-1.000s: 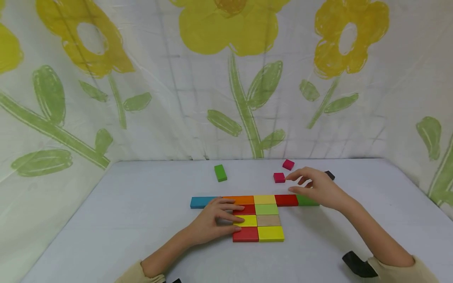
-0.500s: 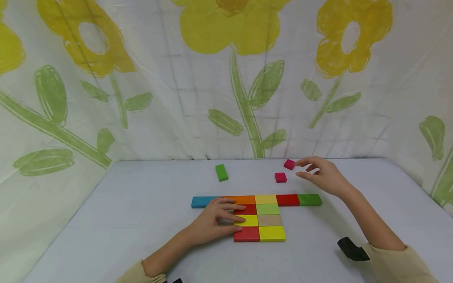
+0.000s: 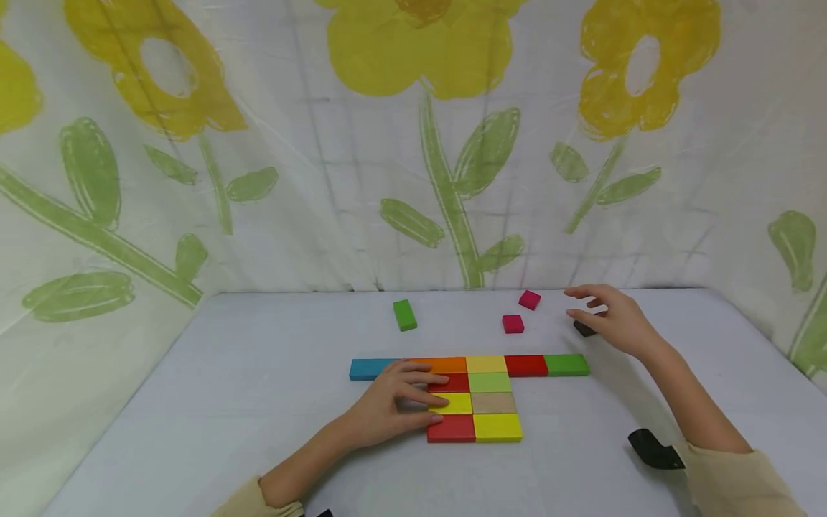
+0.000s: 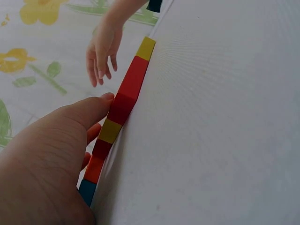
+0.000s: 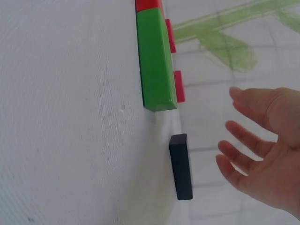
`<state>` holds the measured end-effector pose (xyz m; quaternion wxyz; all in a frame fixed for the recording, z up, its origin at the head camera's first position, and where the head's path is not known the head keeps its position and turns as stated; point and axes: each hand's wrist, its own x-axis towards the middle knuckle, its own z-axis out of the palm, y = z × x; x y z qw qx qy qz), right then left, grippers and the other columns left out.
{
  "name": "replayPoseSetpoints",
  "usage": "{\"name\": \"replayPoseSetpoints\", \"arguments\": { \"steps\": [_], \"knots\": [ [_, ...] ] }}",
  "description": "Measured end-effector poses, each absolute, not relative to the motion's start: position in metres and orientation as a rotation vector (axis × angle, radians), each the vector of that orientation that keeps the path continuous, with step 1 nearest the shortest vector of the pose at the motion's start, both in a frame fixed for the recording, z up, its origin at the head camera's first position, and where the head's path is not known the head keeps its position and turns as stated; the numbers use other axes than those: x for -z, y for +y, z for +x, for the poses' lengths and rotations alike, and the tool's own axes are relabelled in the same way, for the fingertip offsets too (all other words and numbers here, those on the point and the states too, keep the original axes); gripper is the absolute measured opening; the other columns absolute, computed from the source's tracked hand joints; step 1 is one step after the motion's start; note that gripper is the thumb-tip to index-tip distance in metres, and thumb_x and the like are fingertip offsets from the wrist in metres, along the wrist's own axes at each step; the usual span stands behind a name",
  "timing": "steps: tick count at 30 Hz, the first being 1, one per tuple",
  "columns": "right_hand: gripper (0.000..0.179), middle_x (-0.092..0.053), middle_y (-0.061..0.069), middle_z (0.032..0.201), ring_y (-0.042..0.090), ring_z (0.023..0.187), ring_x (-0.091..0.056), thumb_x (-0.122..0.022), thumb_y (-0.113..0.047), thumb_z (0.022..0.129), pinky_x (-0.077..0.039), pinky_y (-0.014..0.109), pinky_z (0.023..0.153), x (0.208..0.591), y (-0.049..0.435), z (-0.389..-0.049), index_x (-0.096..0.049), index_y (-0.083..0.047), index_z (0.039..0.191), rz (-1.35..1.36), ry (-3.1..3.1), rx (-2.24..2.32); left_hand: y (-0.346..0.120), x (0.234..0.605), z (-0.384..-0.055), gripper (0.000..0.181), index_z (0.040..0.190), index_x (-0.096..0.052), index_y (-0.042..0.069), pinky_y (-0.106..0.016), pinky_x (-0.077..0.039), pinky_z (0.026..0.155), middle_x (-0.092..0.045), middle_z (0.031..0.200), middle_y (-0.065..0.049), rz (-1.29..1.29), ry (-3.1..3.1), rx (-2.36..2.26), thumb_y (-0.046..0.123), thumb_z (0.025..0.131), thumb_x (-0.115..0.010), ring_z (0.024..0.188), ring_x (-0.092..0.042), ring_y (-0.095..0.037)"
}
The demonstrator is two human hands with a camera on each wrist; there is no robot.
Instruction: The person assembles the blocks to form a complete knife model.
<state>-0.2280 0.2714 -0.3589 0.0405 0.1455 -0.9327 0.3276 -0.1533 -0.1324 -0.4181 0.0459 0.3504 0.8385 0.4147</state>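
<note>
My left hand [image 3: 388, 407] rests with extended fingers on the left part of a flat layout of coloured wooden blocks. Its fingertips touch a dark red block [image 3: 457, 386], a yellow block [image 3: 460, 405] and a red block [image 3: 450, 431]. My right hand [image 3: 615, 321] hovers at the back right, fingers loosely bent and holding nothing. Beneath it lies a black block [image 5: 181, 166], partly covered by the hand in the head view. The layout's top row runs from a blue block [image 3: 370, 369] to a green block [image 3: 566, 365].
Two small crimson blocks [image 3: 513, 324] lie behind the row, left of my right hand. Farther left is a loose green block [image 3: 405, 316]. A white sheet with painted flowers [image 3: 420, 64] hangs along the back edge of the white table [image 3: 258, 402].
My right hand has moved right and slightly back, past the two crimson blocks, to above the black block. The left hand and the block layout stay in place.
</note>
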Motion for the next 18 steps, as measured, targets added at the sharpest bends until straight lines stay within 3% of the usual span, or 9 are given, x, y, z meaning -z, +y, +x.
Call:
{"name": "replayPoseSetpoints", "arguments": {
  "steps": [6,18],
  "knots": [
    [0.047,-0.053,0.033,0.146,0.056,0.128,-0.05,-0.066,-0.02,0.105,-0.047,0.07,0.102,0.363,0.287,-0.233,-0.057,0.006,0.144,0.432,-2.903,-0.984,-0.132,0.417,-0.153,0.028,0.122,-0.082,0.022,-0.07,-0.024,0.122,-0.068,0.143,0.007,1.07,2.564,-1.257,0.028,0.094,-0.08,0.142,-0.052,-0.022],
    [0.055,-0.045,0.039,0.151,0.059,0.139,-0.039,-0.068,-0.017,0.102,-0.034,0.075,0.111,0.381,0.311,-0.24,-0.051,0.011,0.146,0.464,-3.023,-0.979,-0.132,0.416,-0.152,0.027,0.121,-0.082,0.022,-0.068,-0.03,0.119,-0.068,0.142,0.006,1.079,2.577,-1.261,0.026,0.094,-0.08,0.141,-0.051,-0.024]
  ]
}}
